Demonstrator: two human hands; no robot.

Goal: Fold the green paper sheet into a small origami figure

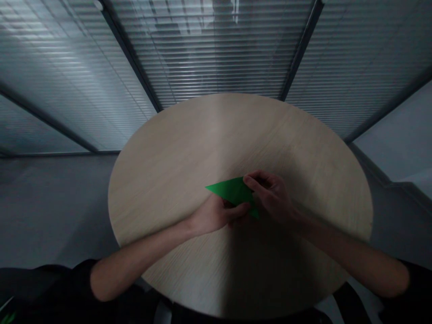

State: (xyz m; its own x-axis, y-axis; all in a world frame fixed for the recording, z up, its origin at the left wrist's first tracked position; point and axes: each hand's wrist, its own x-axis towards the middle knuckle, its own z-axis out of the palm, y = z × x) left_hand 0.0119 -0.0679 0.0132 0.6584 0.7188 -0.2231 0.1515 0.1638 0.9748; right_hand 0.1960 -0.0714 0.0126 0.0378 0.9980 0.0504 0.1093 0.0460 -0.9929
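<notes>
A folded piece of green paper [231, 190] is held over the middle of the round table, one sharp point facing left and a smaller tip showing low on the right. My left hand [221, 213] grips its lower edge, thumb on top and the other fingers partly hidden beneath. At the paper's upper right, my right hand [270, 191] pinches the edge between thumb and fingers. Both hands are close together, and part of the paper is covered by them.
The round wooden table [168, 166] fills the centre, with a dark shadow near its front edge. Behind it stand glass panels with blinds [219, 58]. Dark chair parts [351, 301] show at the lower right.
</notes>
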